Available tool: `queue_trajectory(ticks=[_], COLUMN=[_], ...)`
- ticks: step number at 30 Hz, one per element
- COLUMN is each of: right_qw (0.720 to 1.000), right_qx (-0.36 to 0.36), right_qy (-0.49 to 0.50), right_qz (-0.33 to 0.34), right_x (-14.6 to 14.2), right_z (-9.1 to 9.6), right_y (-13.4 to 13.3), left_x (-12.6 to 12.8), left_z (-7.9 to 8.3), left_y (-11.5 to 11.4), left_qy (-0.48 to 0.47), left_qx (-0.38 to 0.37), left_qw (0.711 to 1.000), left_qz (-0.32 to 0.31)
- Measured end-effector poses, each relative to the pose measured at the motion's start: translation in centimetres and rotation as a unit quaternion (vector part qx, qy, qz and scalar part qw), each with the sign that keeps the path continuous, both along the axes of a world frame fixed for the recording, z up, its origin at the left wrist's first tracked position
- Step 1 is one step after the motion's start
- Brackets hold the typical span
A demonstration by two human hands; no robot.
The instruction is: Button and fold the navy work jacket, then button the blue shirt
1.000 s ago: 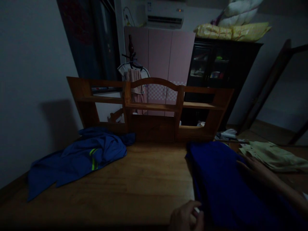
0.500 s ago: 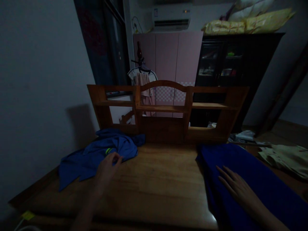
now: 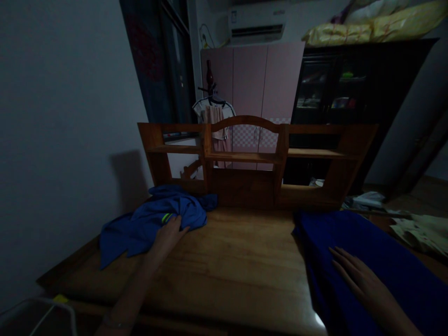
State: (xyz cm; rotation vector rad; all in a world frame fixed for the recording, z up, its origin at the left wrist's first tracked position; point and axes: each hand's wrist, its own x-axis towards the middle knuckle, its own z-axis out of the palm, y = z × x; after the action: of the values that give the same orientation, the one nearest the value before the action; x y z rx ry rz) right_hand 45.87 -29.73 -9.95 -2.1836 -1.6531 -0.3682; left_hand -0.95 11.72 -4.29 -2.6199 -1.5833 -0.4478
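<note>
A crumpled blue garment (image 3: pixel 140 228) with bright green stripes lies at the table's far left, against the wall. My left hand (image 3: pixel 171 232) reaches to its near edge, fingertips at the fabric beside the stripes and thumb held apart. Some of those fingertips are hard to make out in the dim light. At the right, a deeper blue cloth (image 3: pixel 381 252) is spread over the table's side and hangs past its edge. My right hand (image 3: pixel 362 277) lies flat on this cloth, fingers stretched forward.
The wooden tabletop (image 3: pixel 245 261) carries a shelf unit (image 3: pixel 241 186) along its back. A white cable (image 3: pixel 70 310) loops at the front left corner. Pale cloth (image 3: pixel 420 233) lies beyond the right side. A pink wardrobe (image 3: pixel 250 84) and dark cabinet (image 3: pixel 381 93) stand behind.
My left hand has moved onto the crumpled garment, and its fingers have spread from a curled pose. The right hand stays flat on the deeper blue cloth. The camera view has shifted slightly.
</note>
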Motion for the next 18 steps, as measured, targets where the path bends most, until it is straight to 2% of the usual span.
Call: queue_trajectory(ticks=[4,7,12,16,18], right_qw=[1.000,1.000,1.000,1.000,1.000], right_qx=[0.003,0.002,-0.011,-0.018,-0.022], right_qy=[0.006,0.004,0.005,0.007,0.010], right_qz=[0.007,0.005,-0.008,-0.010,-0.009], right_x=[0.2,0.3,0.4,0.4,0.4], right_z=[-0.2,-0.4,-0.5,-0.5,-0.6], right_y=[-0.1,-0.1,-0.1,-0.2,-0.3], left_x=[0.2,0.7,1.1,-0.1,-1.1], left_z=[1.1,2.5,3.9,3.3,2.5], left_y=[-0.2,-1.9,-6.8,-11.7,-14.1], left_qy=[-0.008,-0.020,-0.047,-0.179,-0.257], left_qx=[-0.004,0.022,0.115,0.089,0.064], left_qw=[1.000,0.999,0.992,0.976,0.959], left_qz=[-0.024,-0.021,0.003,-0.081,-0.095])
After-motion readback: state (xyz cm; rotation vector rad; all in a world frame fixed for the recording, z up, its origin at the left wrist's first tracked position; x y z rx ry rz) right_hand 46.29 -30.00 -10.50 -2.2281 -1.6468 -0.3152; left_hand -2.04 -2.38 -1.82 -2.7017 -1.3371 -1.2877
